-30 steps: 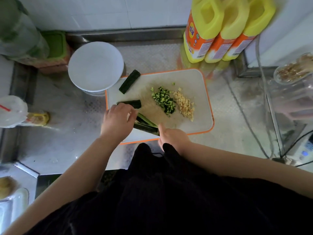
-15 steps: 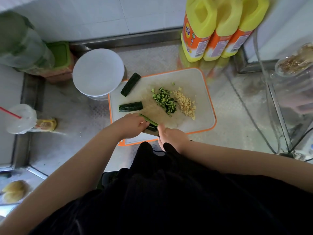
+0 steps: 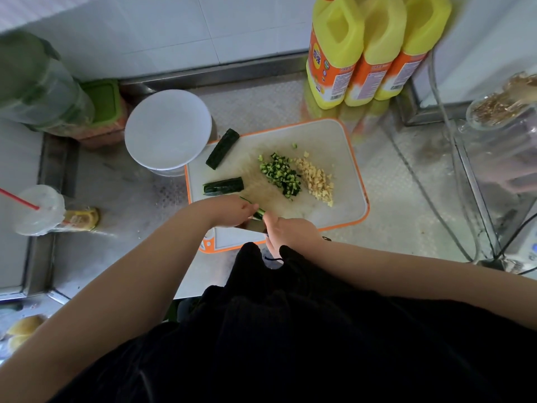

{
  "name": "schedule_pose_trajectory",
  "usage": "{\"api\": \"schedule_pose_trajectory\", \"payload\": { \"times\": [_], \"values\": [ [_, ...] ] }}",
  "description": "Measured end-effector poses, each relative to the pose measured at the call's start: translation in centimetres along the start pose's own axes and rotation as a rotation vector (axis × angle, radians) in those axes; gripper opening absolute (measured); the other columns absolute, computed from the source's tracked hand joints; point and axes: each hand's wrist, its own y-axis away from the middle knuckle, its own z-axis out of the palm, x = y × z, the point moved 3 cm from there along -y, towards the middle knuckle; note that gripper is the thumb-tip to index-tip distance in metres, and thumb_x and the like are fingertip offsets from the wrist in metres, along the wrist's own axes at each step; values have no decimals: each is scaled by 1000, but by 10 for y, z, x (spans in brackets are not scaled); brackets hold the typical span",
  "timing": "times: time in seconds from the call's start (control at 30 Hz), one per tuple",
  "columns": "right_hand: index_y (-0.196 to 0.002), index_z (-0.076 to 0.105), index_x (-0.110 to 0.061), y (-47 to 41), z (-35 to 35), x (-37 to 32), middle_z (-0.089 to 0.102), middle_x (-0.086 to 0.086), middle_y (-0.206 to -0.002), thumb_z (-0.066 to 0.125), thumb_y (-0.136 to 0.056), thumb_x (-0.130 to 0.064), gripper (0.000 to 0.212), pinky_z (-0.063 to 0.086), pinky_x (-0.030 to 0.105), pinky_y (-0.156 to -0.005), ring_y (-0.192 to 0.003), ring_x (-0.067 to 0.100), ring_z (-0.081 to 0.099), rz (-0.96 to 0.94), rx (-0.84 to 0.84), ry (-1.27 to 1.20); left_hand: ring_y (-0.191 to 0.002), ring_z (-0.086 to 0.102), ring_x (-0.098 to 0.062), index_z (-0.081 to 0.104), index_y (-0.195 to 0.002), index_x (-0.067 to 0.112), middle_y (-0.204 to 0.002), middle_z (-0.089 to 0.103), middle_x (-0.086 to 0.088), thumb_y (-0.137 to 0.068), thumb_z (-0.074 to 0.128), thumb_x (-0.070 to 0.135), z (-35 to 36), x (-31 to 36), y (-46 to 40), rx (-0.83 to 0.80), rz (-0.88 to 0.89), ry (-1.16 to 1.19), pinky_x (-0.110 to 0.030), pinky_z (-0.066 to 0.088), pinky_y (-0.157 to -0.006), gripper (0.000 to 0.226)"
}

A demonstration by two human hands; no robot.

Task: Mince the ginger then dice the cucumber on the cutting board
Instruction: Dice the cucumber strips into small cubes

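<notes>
A white plastic cutting board with an orange rim [image 3: 345, 132] lies on the steel counter [image 3: 116, 257]; all places below are given from this board.

On the near edge of the board, the left hand [image 3: 229, 210] has its fingers curled down on thin green cucumber strips [image 3: 259, 213] and holds them against the surface. Just to the right of it, at the same near edge, the right hand [image 3: 286, 232] is closed around a knife handle; the grey blade [image 3: 253, 225] shows only as a small part between the two hands, beside the strips.

In the middle of the board there is a heap of small green diced cucumber [image 3: 280, 174], and touching its right side a heap of pale yellow minced ginger [image 3: 316, 178]. On the left part of the board lies a dark green cucumber piece [image 3: 223, 186]. Another dark green cucumber piece [image 3: 222, 148] lies tilted at the far left corner.

Past the far left corner stands a round white bowl [image 3: 168, 129], its rim over the board edge. Behind the far right corner stand three yellow bottles with orange labels [image 3: 363, 50].
</notes>
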Motion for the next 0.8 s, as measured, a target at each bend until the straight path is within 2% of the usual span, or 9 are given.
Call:
{"api": "schedule_pose_trajectory", "payload": {
  "times": [0.07,0.13,0.17,0.27,0.33,0.37,0.5,0.57,0.8],
  "values": [
    [-116,37,-7,1,-1,4,35,-3,-58,42,-97,-19,23,21,27,-44,-44,18,33,10,7,-30,-94,59,-26,63,-100,10,-93,60,-8,-105,24,42,-11,2,2,80,3,-11,-39,45,-87,51],
    [-112,36,-10,2,-1,10,42,-2,-59,42,-97,-23,21,27,27,-45,-46,19,38,43,9,-83,-93,57,-27,58,-90,11,-87,54,-3,-105,32,34,-26,3,7,300,44,36,-37,43,-80,38],
    [-107,35,-11,2,-2,13,45,-1,-59,42,-96,-25,19,29,27,-45,-47,20,41,68,19,-110,-93,56,-24,58,-91,12,-89,54,-1,-104,38,30,-33,3,12,484,84,82,-35,42,-78,30],
    [-97,30,-14,3,-7,29,47,-1,-61,41,-97,-29,18,37,30,-47,-50,20,46,145,53,-214,-93,54,-26,62,-98,7,-96,61,-9,-96,54,12,-42,1,41,1242,346,62,-35,43,-80,10],
    [-100,35,-13,3,-10,41,51,1,-66,41,-97,-29,17,46,35,-53,-56,22,52,200,75,-288,-91,55,-29,59,-98,6,-95,62,-15,-90,61,9,-26,-6,46,1447,477,-94,-37,45,-81,10],
    [-102,37,-13,3,-12,47,53,2,-68,41,-97,-29,17,49,37,-56,-60,23,55,229,90,-329,-93,56,-30,58,-101,8,-97,63,-15,-88,64,13,-14,-13,38,1389,513,-145,-38,46,-83,15],
    [-103,37,-15,3,-12,64,53,-2,-68,44,-97,-31,18,45,33,-54,-61,21,56,313,140,-419,-119,52,-32,53,-126,15,-127,57,-10,-80,66,37,29,-23,0,728,437,-339,-46,42,-103,53],
    [-103,38,-16,3,-11,66,52,-4,-68,45,-97,-31,18,46,33,-55,-62,21,56,323,151,-439,-124,47,-34,53,-132,12,-134,53,-11,-78,70,39,34,-21,-13,530,377,-405,-44,38,-107,62],
    [-99,39,-17,5,-8,71,52,-3,-68,47,-96,-31,17,46,34,-56,-63,22,57,324,158,-464,-105,51,-30,60,-123,11,-117,59,-9,-84,65,43,26,-14,-29,557,348,-413,-41,47,-91,50]
  ]
}}
